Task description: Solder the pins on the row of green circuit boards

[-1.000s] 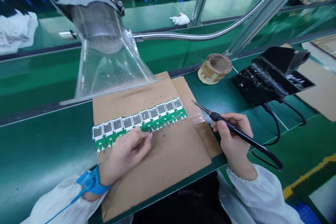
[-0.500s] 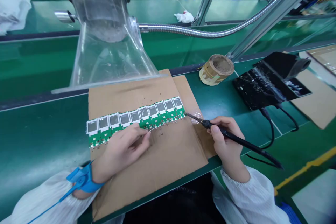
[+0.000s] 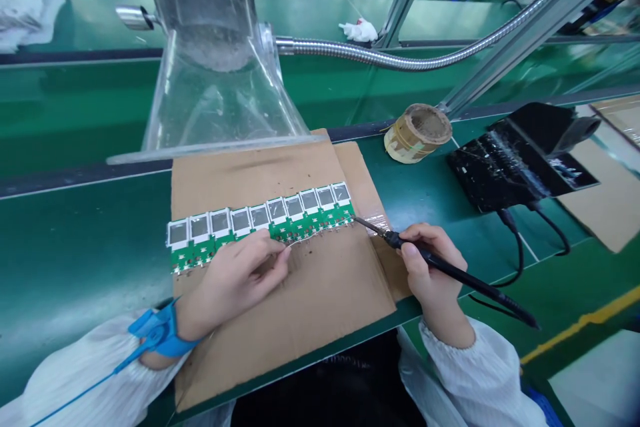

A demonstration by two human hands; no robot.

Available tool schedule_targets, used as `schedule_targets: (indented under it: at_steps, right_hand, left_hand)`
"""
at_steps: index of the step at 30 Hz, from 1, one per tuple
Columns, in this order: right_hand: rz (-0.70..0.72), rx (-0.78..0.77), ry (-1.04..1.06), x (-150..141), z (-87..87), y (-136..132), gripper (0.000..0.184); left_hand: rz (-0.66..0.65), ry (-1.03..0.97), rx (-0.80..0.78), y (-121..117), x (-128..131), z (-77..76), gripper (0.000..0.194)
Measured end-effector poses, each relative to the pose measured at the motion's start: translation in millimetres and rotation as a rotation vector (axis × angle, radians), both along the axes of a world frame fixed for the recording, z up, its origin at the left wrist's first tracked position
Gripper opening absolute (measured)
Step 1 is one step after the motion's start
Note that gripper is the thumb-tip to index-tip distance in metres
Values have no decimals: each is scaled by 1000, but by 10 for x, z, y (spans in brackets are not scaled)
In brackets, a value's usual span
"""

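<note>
A row of joined green circuit boards (image 3: 310, 221) with small grey screens lies on a brown cardboard sheet (image 3: 320, 300). My left hand (image 3: 250, 270) rests over the lower edge of the row, thumb and forefinger pinched on a thin solder wire (image 3: 303, 239). That wire runs right along the boards to the row's right end. My right hand (image 3: 435, 267) grips a black soldering iron (image 3: 425, 255) like a pen, its tip at the right end of the row, by the wire's end. Around my left wrist is a blue strap (image 3: 165, 333) with a cord.
A clear fume hood (image 3: 225, 107) overhangs the cardboard's far edge, with a metal flexible tube (image 3: 360, 57) beside it. To the right stand a round tape-wrapped pot (image 3: 417, 133) and a black stained device (image 3: 520, 153) with cables. White crumpled cloth (image 3: 359, 30) lies beyond.
The view has shifted slightly, so the bench things appear a little to the right. Both hands keep their holds, and the iron tip stays at the right end of the boards.
</note>
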State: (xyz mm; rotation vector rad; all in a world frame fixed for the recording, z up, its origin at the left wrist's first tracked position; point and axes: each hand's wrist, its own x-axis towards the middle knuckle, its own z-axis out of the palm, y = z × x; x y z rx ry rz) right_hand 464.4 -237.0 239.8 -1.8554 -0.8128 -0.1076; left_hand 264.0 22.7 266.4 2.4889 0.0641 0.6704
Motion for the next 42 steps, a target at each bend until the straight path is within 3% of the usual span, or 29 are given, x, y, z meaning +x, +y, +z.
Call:
schedule_targets:
  at_steps: [14,20,27,42]
  right_hand:
    - [51,-5,-69,-15,59,21,2]
    - [31,93,-24,-31,21,1,4]
    - [92,0,-17,-19,10,-31,4]
    - [115,-51,-36,-3,-20,-53,4]
  left_hand:
    - [-18,23,21,4,23,20,11]
    - [48,31,14,2,20,92,18]
    - [41,75,2,11,35,141,22]
    - [-26,-43,19,23,47,4,15]
